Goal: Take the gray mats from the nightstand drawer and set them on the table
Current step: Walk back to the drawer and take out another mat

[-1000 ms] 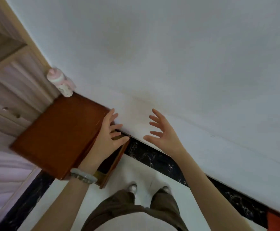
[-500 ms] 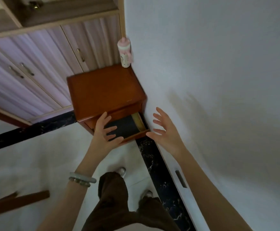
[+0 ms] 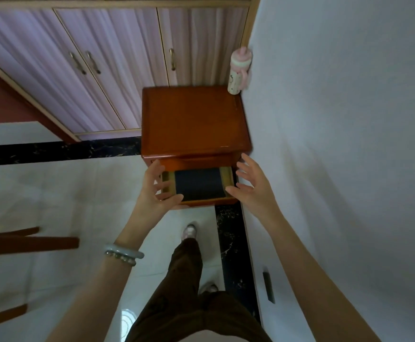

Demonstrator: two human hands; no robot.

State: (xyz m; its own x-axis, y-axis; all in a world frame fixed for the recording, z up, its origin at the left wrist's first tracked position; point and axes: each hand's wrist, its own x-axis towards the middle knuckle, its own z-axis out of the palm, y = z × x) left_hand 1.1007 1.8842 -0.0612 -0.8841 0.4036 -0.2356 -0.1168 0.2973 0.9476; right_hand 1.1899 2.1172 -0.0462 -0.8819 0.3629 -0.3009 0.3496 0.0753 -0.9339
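A reddish-brown wooden nightstand [image 3: 194,119] stands against the white wall, its top drawer [image 3: 208,201] pulled out toward me. Dark gray mats [image 3: 199,183] lie flat inside the drawer, filling most of it. My left hand [image 3: 157,191] hovers at the drawer's left side with fingers spread, holding nothing. On the drawer's right side, my right hand [image 3: 250,186] is likewise open and spread. Neither hand touches the mats.
A pink and white bottle [image 3: 238,70] stands on the nightstand's back right corner against the wall. Cabinets with pale pink doors [image 3: 102,70] run behind. Dark wooden furniture legs [image 3: 28,243] jut in at the left over the white tiled floor. My legs are below.
The view has swung so the nightstand is now centred and the open drawer faces me. Both hands have come to either side of the drawer, still spread and empty.
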